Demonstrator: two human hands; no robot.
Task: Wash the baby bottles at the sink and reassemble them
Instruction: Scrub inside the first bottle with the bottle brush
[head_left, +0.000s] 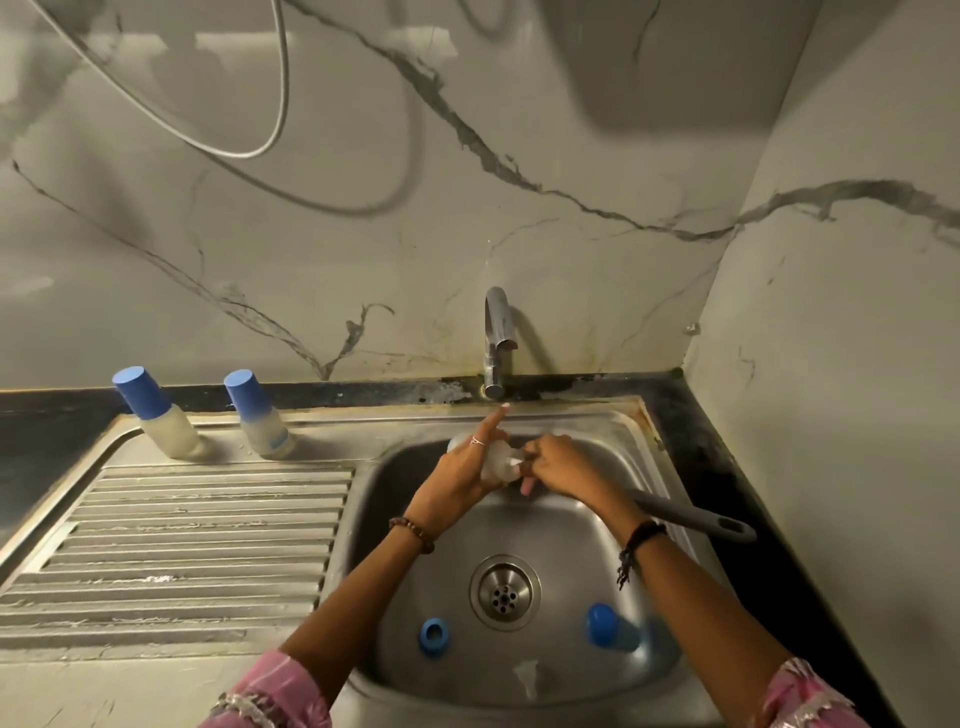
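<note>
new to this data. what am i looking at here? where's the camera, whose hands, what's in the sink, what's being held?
There is no robot: one wide-angle camera sits on a person's head and looks down at a steel sink. The left hand grips a clear bottle body under the tap; no water stream is visible. The right hand works at the bottle's mouth and seems to hold the grey-handled brush, whose handle sticks out behind that wrist. In the basin lie a blue ring, a blue cap and a clear teat, near the drain. Two capped bottles stand at the back of the ribbed drainboard.
</note>
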